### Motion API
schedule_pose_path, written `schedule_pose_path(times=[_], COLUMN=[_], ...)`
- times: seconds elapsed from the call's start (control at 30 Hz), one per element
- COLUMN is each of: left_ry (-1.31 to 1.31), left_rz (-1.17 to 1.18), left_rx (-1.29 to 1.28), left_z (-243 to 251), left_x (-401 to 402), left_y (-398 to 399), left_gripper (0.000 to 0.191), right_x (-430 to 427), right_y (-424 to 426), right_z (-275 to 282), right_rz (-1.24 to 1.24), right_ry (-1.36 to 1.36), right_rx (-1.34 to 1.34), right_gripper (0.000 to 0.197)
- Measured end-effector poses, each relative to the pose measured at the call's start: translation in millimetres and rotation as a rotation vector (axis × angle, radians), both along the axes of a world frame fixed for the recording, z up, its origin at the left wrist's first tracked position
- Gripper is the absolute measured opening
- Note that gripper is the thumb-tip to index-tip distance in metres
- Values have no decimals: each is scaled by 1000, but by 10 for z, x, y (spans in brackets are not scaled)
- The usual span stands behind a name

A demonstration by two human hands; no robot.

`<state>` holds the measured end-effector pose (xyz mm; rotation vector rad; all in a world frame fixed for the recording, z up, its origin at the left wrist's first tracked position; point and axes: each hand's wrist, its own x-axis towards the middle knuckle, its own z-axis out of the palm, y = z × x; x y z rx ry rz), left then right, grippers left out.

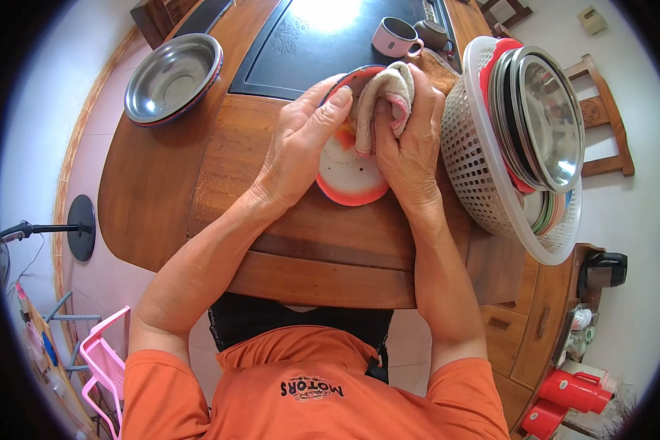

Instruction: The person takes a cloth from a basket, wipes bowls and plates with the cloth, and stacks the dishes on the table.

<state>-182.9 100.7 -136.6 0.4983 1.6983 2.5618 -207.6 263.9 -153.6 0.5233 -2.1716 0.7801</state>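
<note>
Tilted over the wooden table (308, 242) is an enamel dish (353, 184), white inside with a red-orange rim. My left hand (308, 132) grips its upper left edge, the thumb on top. A light cloth (385, 102) with pink edging is bunched in my right hand (412, 143) and lies against the dish's inner right side, hiding part of it. To the left, a shiny steel basin (174, 78) rests on red and blue-rimmed ware. At the right, a white perforated plastic basket (467, 148) holds steel basins (550, 121) and several plates (547, 212).
Beyond my hands is a black tray (275, 55) set into the table. On it stand a pink mug (395, 38) and a dark teapot (433, 34), with a brown cloth (439, 71) near the basket. A wooden chair (610, 159) stands past the basket.
</note>
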Motion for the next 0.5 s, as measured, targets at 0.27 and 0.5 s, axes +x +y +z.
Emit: schedule_pose_path(times=[0.27,0.5], left_ry=[145,299], left_rz=[113,294], left_rx=[-27,-85], left_z=[21,32], left_x=[30,4], left_y=[-12,-60], left_gripper=[47,48], right_x=[4,-4], right_y=[-1,-45], right_z=[-33,-71], right_rz=[49,198], right_ry=[-196,-389], right_rx=[-239,-483], right_gripper=[51,52])
